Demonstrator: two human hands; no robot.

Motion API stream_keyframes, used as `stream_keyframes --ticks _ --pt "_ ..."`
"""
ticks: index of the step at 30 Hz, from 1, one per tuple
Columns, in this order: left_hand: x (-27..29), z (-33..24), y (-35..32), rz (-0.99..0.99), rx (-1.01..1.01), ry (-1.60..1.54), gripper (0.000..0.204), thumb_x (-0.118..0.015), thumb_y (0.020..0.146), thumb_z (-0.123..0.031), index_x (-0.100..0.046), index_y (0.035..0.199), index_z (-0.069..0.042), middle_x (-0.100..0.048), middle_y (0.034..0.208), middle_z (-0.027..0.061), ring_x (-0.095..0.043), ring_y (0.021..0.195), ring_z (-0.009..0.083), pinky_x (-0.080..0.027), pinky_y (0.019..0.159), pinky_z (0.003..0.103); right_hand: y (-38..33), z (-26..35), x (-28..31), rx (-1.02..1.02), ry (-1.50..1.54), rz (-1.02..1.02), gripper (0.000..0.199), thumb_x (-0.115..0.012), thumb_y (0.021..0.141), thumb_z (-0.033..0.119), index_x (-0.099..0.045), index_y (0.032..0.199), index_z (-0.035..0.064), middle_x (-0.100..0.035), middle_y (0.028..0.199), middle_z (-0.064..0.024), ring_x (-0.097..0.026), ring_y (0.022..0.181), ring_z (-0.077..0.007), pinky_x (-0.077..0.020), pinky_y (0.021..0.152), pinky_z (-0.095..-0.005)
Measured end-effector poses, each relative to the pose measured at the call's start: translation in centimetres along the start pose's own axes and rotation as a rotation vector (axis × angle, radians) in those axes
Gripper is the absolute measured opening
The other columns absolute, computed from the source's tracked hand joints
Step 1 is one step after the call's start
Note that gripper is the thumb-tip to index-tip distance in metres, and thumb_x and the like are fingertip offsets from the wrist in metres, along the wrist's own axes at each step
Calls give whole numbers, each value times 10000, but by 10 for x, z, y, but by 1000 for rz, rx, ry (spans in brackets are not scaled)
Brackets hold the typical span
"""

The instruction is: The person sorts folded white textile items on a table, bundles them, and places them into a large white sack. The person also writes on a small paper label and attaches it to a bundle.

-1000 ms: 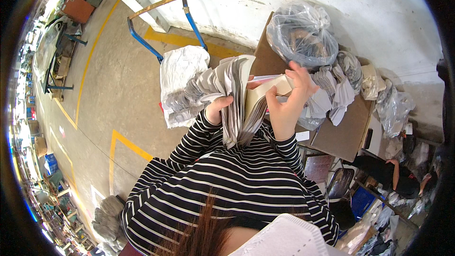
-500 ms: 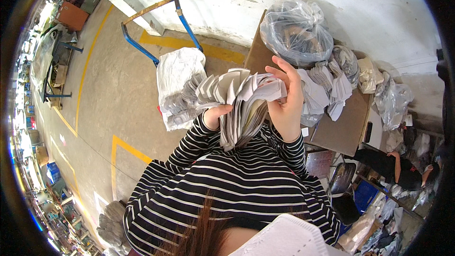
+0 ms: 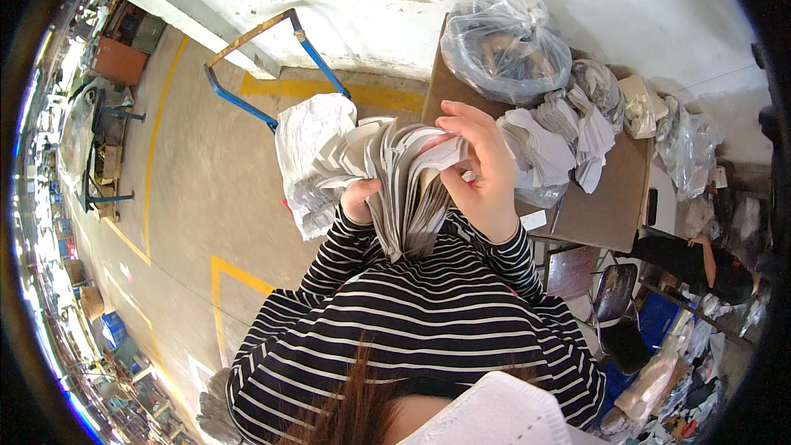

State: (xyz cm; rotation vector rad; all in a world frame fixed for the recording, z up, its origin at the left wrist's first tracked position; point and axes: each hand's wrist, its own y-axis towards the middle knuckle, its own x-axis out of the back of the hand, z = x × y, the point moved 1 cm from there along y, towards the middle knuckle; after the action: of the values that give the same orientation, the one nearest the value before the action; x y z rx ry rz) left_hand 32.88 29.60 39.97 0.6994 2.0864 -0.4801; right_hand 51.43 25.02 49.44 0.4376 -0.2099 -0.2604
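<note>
In front of my chest I hold a thick stack of thin grey-white cut pieces (image 3: 405, 189), fanned out at the top and bunched together at its lower end. Whether they are cloth or paper I cannot tell. My left hand (image 3: 361, 200) grips the stack's left side; its thumb shows and the other fingers are hidden behind the pieces. At the right end, my right hand (image 3: 484, 177) has its thumb and fingers closed on the edges of the last pieces, with the upper fingers bent over them.
A blue-framed trolley (image 3: 235, 103) stands ahead left, bearing a white sack (image 3: 313, 128). On a brown table (image 3: 606, 214) at right lie a clear bag (image 3: 507, 49) and more stacks of pieces (image 3: 589, 140). Chairs (image 3: 614, 297) and another person (image 3: 700, 268) are farther right.
The stack has spread into a wider fan. My right hand has shifted slightly left with its fingers more bent, and my left hand has moved a little left. The view has shifted slightly.
</note>
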Motion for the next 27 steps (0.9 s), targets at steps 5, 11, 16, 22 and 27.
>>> stream_keyframes --ticks 5,11,16,22,27 --pt "-3 1 1 19 -34 -17 737 -691 712 -192 -414 1366 4 -566 1272 164 -567 1147 287 -438 1014 385 0 5 0 -17 -39 -19 380 -602 722 -90 -621 1083 28 -581 1207 -148 -612 1029 -251 -481 881 -328" --pt "-6 0 1 12 1 -33 728 -662 707 -177 -409 1364 10 -564 1270 178 -569 1146 295 -442 1011 390 -5 -7 3 64 16 -18 252 -554 742 -131 -616 966 -35 -578 1177 -172 -601 1029 -231 -478 900 -311" --pt "-4 -1 -2 64 71 -64 724 -668 738 -173 -394 1384 3 -544 1305 169 -546 1183 287 -421 1034 387 -1 5 7 65 119 -18 114 -608 771 -57 -624 877 -17 -606 1150 -178 -618 1017 -262 -480 907 -348" --pt "-17 -8 -3 62 96 152 715 -682 758 -219 -410 1388 -19 -552 1304 139 -547 1177 242 -413 1032 365 9 9 11 -10 133 39 98 -697 787 22 -604 779 -8 -622 1122 -167 -634 927 -229 -496 839 -325" --pt "-17 -4 -2 62 122 66 705 -701 754 -210 -425 1379 -34 -562 1286 124 -549 1172 239 -410 1032 365 16 18 14 69 -28 113 149 -723 770 39 -580 746 3 -635 1097 -161 -646 890 -224 -507 783 -317"
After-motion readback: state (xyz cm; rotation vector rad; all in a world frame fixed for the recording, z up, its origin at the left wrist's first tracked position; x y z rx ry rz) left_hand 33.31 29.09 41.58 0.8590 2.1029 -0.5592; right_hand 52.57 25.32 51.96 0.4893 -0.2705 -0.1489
